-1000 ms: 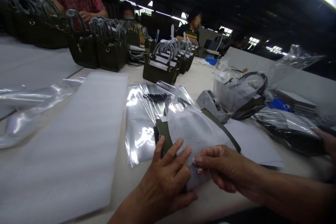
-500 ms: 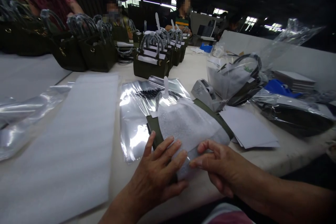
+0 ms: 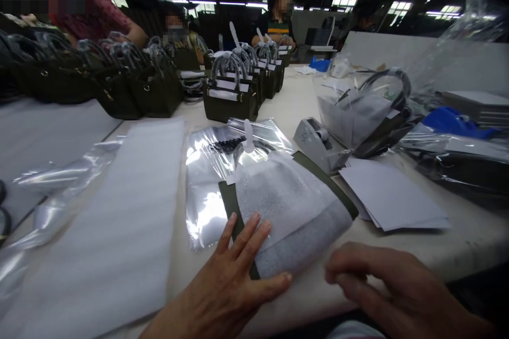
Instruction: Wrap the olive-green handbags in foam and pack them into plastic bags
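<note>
A dark green bag (image 3: 308, 161) lies on the table, mostly covered by a white translucent foam sheet (image 3: 284, 196). A white tag strip (image 3: 248, 135) stands up at its wrapped handle. My left hand (image 3: 238, 270) rests with fingers spread on the lower left corner of the bag and sheet. Just right of the bag's lower edge, my right hand (image 3: 382, 280) is off the sheet, with fingers curled and thumb near the index fingertip; whether anything small is between them is not visible. Clear plastic bags (image 3: 204, 196) lie under and behind the green bag.
A long white foam sheet (image 3: 131, 222) lies at left. White cards (image 3: 393, 190), a tape dispenser (image 3: 318, 143) and a plastic-wrapped bag (image 3: 353, 116) are at right. Green handbags (image 3: 230, 103) stand behind; several people (image 3: 278, 24) are beyond.
My right hand has moved away from the foam sheet, to the right and down. My left hand stays on the bag, fingers spread. The view has shifted slightly.
</note>
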The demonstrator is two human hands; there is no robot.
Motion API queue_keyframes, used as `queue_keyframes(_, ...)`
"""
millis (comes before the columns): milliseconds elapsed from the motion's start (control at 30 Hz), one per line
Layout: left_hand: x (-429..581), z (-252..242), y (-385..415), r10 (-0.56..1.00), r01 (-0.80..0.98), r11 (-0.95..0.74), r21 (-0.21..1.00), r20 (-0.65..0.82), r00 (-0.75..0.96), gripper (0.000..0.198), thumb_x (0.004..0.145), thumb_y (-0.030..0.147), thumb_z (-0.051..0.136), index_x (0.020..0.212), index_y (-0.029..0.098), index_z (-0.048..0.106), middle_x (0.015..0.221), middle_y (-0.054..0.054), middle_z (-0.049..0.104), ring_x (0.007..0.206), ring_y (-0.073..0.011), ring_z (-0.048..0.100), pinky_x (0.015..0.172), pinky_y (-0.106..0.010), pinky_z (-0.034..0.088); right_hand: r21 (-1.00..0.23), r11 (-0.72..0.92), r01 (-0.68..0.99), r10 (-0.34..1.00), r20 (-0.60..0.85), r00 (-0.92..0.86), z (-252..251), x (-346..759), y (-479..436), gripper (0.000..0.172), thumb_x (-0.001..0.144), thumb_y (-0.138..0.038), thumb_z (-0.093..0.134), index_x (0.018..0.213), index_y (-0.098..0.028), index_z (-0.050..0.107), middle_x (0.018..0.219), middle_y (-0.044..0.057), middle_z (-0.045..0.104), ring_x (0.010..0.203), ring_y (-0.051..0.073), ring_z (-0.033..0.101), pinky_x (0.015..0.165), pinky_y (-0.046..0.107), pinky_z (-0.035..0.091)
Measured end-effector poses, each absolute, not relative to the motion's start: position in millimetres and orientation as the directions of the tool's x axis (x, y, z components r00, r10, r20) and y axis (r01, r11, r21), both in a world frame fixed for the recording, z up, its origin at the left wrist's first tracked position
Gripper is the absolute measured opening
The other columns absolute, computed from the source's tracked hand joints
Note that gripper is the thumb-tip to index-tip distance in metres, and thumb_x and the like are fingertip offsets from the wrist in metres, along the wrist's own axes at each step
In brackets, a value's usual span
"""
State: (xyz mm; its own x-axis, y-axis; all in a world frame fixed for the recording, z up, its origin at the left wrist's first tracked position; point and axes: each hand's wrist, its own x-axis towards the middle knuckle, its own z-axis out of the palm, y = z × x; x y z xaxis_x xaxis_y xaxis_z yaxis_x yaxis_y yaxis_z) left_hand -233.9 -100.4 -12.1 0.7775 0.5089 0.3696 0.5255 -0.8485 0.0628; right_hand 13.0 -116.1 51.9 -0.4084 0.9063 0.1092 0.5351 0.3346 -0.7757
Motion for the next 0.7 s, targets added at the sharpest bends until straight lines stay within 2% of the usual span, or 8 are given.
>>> queue_keyframes(67, -230, -16, -101, 0.507, 0.553, -0.833, 0.018, 0.425, 0.75, 0.039, 0.08, 0.029, 0.054, 0.117, 0.041, 0.048, 0.136, -0.013, 0.035, 0.127, -0.0345, 0.031, 0.095, -0.059, 0.03, -0.312, 0.807, 0.501, 0.59, 0.42, -0.689, 52, 6, -101, 0.021, 0.08, -0.019, 0.054, 0.1, -0.02, 0.061, 0.101, 0.005, 0.066, 0.093, 0.017, 0.062, 0.086, 0.027, 0.049)
queue_keyframes(133, -226, -23, -100, 0.488, 0.59, -0.807, -0.029, 0.53, 0.694, 0.039, 0.077, 0.034, 0.059, 0.114, 0.044, 0.049, 0.131, -0.008, 0.043, 0.125, -0.0306, 0.036, 0.098, -0.056, 0.03, 0.056, 0.915, 0.4, 0.336, 0.444, -0.831, 37, -3, -88, 0.032, 0.082, -0.025, 0.053, 0.112, -0.014, 0.057, 0.117, 0.008, 0.058, 0.112, 0.021, 0.052, 0.104, 0.036, 0.034)
queue_keyframes(233, -225, -35, -95, 0.485, 0.663, -0.746, -0.067, 0.627, 0.61, 0.041, 0.075, 0.045, 0.06, 0.114, 0.033, 0.052, 0.12, -0.005, 0.054, 0.124, -0.0217, 0.039, 0.107, -0.047, 0.023, 0.224, 0.9, 0.374, 0.259, 0.415, -0.872, 2, -13, -77, 0.04, 0.085, -0.033, 0.049, 0.118, -0.011, 0.053, 0.123, 0.01, 0.053, 0.117, 0.022, 0.047, 0.106, 0.039, 0.028)
queue_keyframes(300, -227, -39, -91, 0.508, 0.685, -0.719, -0.115, 0.586, 0.631, 0.044, 0.079, 0.045, 0.054, 0.113, 0.017, 0.055, 0.117, -0.007, 0.056, 0.124, -0.0177, 0.037, 0.111, -0.039, 0.017, 0.146, 0.92, 0.362, 0.286, 0.38, -0.88, -10, -15, -74, 0.039, 0.083, -0.031, 0.052, 0.118, -0.015, 0.054, 0.122, 0.01, 0.052, 0.114, 0.023, 0.049, 0.101, 0.039, 0.037)
queue_keyframes(367, -231, -40, -90, 0.514, 0.684, -0.705, -0.189, 0.529, 0.675, 0.036, 0.083, 0.032, 0.052, 0.11, 0.01, 0.056, 0.122, -0.008, 0.054, 0.125, -0.0162, 0.035, 0.112, -0.035, 0.015, -0.122, 0.922, 0.367, 0.386, 0.31, -0.869, -1, -16, -67, 0.035, 0.08, -0.028, 0.058, 0.114, -0.021, 0.058, 0.118, 0.008, 0.056, 0.108, 0.024, 0.054, 0.091, 0.035, 0.047)
queue_keyframes(533, -235, -45, -94, 0.498, 0.664, -0.694, -0.278, 0.481, 0.722, 0.024, 0.082, 0.025, 0.054, 0.104, 0.019, 0.06, 0.136, -0.003, 0.041, 0.13, -0.0212, 0.029, 0.11, -0.042, 0.02, -0.582, 0.633, 0.51, 0.728, 0.225, -0.647, 68, -20, 21, 0.031, 0.086, -0.034, 0.046, 0.111, -0.023, 0.061, 0.107, 0.006, 0.063, 0.096, 0.021, 0.061, 0.084, 0.035, 0.049)
queue_keyframes(633, -235, -50, -97, 0.487, 0.677, -0.657, -0.332, 0.499, 0.717, 0.025, 0.083, 0.031, 0.054, 0.104, 0.02, 0.061, 0.138, -0.002, 0.037, 0.129, -0.0231, 0.03, 0.11, -0.047, 0.018, -0.683, 0.463, 0.565, 0.85, 0.161, -0.502, 80, -30, 106, 0.07, 0.068, -0.044, 0.067, 0.128, -0.015, 0.045, 0.131, 0.012, 0.044, 0.115, 0.029, 0.046, 0.095, 0.045, 0.039)
queue_keyframes(700, -234, -53, -99, 0.491, 0.69, -0.62, -0.374, 0.5, 0.713, 0.024, 0.084, 0.031, 0.052, 0.105, 0.022, 0.06, 0.139, 0.0, 0.036, 0.129, -0.0225, 0.03, 0.11, -0.048, 0.017, -0.818, 0.305, 0.488, 0.783, -0.077, -0.618, 68, -39, 147, 0.073, 0.065, -0.045, 0.069, 0.126, -0.013, 0.046, 0.126, 0.014, 0.048, 0.111, 0.026, 0.05, 0.091, 0.041, 0.042)
